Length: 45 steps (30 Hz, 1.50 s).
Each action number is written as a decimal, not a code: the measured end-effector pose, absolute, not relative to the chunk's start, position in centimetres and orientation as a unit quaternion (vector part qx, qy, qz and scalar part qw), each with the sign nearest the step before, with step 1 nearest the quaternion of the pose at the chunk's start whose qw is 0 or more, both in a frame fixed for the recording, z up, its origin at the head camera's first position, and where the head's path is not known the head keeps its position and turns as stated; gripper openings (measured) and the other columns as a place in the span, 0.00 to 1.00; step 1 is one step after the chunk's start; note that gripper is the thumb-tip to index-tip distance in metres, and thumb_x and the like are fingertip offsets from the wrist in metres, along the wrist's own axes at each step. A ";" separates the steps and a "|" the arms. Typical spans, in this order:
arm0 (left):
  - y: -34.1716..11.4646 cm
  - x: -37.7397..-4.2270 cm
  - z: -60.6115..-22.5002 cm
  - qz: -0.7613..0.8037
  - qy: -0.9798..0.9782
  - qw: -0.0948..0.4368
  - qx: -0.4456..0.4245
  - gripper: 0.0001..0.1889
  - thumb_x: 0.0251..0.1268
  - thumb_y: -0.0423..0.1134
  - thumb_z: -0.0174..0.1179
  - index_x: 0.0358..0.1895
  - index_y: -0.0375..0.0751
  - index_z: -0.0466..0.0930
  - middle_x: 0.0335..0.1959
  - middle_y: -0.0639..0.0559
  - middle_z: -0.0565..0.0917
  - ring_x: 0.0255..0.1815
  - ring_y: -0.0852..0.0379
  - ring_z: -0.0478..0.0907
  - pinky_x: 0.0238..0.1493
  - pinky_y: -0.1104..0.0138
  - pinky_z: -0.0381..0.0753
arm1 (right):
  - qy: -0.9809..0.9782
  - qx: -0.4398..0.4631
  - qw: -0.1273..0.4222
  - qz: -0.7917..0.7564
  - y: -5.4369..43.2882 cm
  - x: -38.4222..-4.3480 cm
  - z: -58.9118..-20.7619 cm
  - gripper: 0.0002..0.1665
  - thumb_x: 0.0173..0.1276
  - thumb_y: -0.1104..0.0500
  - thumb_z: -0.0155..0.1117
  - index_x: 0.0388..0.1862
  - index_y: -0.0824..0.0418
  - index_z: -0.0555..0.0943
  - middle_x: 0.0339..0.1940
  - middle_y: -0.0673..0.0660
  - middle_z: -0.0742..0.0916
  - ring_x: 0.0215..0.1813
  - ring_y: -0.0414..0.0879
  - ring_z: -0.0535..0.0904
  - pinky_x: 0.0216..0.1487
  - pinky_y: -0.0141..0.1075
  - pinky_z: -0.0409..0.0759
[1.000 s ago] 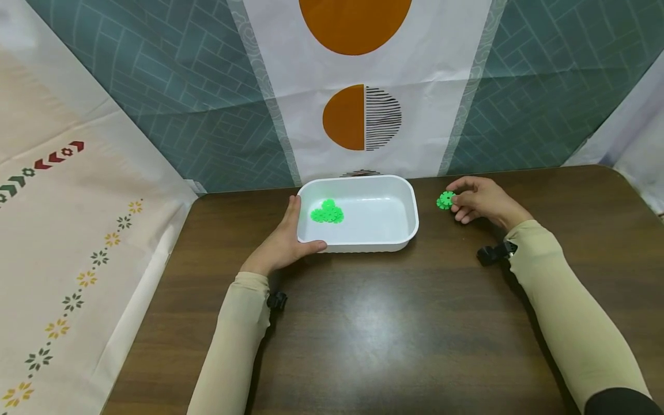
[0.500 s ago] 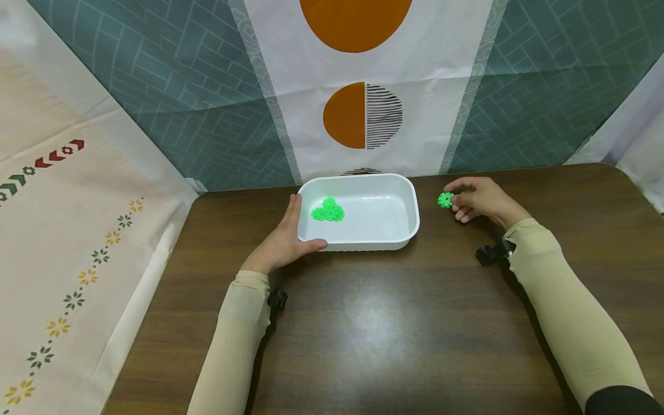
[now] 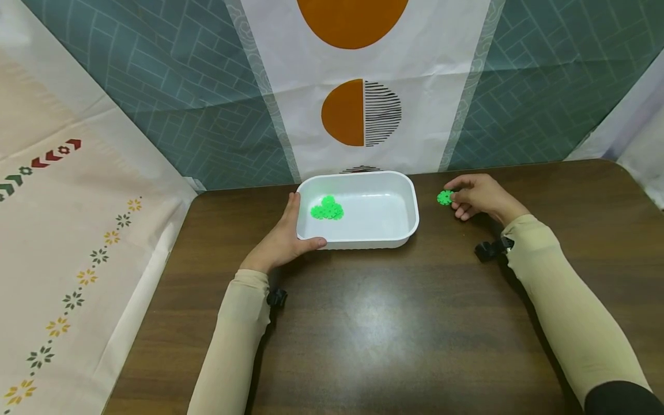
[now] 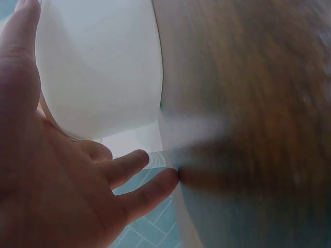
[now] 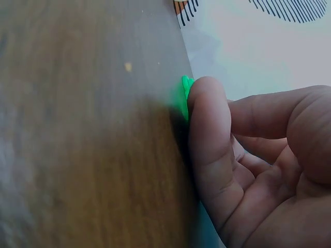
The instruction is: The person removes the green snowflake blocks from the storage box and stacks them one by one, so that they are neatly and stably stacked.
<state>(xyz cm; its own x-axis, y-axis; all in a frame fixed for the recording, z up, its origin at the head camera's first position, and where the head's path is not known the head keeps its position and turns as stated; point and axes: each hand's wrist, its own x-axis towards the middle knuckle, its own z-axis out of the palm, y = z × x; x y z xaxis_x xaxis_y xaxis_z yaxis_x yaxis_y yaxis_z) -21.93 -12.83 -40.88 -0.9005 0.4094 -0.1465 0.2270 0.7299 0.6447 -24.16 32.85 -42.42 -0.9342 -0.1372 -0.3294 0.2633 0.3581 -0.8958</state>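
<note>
- Fingers of my right hand (image 3: pixel 482 199) are drawn narrow, pinching a round, bright green plastic disc (image 3: pixel 444 197) with a notched edge; which fingertip presses its far face is hidden.
- I have the disc near its rim, so much of its face shows on the side toward the tray; such a thin piece, I judge, offers little else to grip.
- It is near, but apart from, the right end of a white, rectangular, round-cornered plastic tray (image 3: pixel 373 225), by the far edge of a dark brown, wood-grained table (image 3: pixel 373 323). Whether it touches the tabletop I cannot tell, though the right wrist view shows it close to the surface.
- Spread wide, my left hand (image 3: pixel 275 245) is at the tray's left end: thumb along the near rim, fingers against the end wall, touching rather than curled round. That probably steadies so light a container.
- Inside, toward the left, matching green discs (image 3: pixel 328 208) overlap in a small heap; the raised walls presumably serve to hold them together.
- The tray sits level, its long side across my front, just before a teal-and-white printed cloth (image 3: pixel 415 155); I suppose that puts it within reach of both arms.
</note>
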 end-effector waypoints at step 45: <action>-12.9 -22.3 -41.0 0.330 0.916 0.141 0.179 0.67 0.57 0.66 0.69 0.81 0.48 0.23 0.82 0.47 0.27 0.81 0.44 0.40 0.74 0.49 0.53 | 0.817 0.042 0.184 -0.544 32.5 -24.3 -42.3 0.23 0.75 0.67 0.57 0.65 0.74 0.69 0.29 0.59 0.84 0.23 0.45 0.81 0.28 0.39 0.84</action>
